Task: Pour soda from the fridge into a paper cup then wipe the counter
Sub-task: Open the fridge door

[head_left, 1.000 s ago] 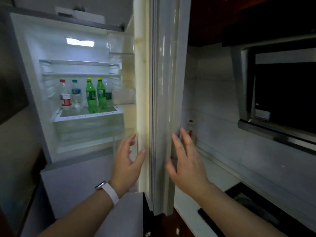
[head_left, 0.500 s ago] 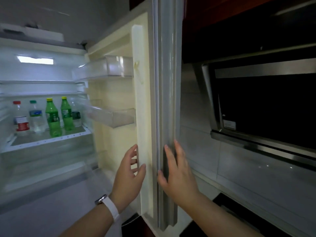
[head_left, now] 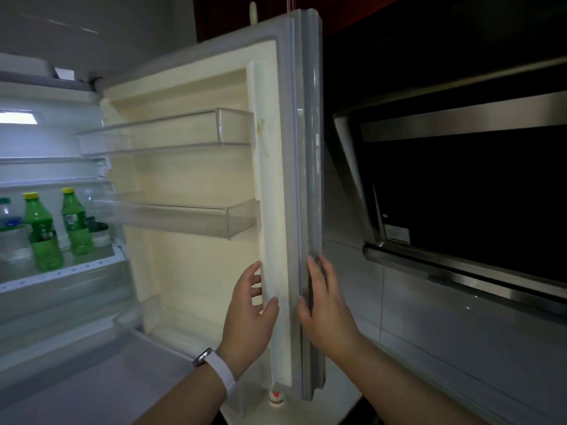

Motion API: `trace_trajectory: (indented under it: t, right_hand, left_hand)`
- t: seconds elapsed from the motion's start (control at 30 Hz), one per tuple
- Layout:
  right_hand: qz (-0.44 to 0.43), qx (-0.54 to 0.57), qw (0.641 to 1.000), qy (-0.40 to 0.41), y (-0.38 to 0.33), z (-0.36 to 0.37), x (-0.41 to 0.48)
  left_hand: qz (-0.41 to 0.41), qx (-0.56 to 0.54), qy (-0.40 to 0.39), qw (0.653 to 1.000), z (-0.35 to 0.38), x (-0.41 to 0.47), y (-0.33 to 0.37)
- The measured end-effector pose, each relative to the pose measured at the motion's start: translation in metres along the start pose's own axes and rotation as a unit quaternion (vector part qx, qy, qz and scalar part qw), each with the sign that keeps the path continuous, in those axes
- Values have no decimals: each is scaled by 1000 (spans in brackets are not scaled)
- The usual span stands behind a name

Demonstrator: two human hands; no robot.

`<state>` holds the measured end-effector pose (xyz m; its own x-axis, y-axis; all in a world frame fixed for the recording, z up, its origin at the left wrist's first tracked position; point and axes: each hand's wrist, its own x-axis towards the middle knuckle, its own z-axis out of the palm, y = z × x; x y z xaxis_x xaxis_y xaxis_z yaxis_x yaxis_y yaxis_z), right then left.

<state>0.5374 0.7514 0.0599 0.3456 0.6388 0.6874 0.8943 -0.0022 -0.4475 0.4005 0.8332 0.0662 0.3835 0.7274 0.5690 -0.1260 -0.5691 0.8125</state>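
Far left, on the fridge shelf [head_left: 61, 271]: two green soda bottles [head_left: 43, 234], yellow caps, upright, long axis vertical; clear bottles beside them, partly cut off by the frame edge. Door bins [head_left: 171, 130] hold nothing I can see. Left hand [head_left: 250, 314]: fingers spread, lying against the inner edge of the open fridge door [head_left: 285, 194], not clenched, holding nothing. Right hand [head_left: 325, 314]: fingers flat on the door's outer edge, also grasping no object. Bottles lie up and well to the left of both hands; left hand is nearer, so judged the reaching hand. No cup in view.
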Motion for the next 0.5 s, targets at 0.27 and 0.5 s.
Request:
trace_trajectory:
  t: [0.27, 0.5]
  right_hand:
    - [-3, -31, 999, -19, 25, 16, 14]
    - [-21, -23, 999, -21, 31, 17, 15]
  left_hand:
    - [18, 71, 42, 996, 27, 23, -9]
    - [32, 99, 54, 993, 31, 25, -9]
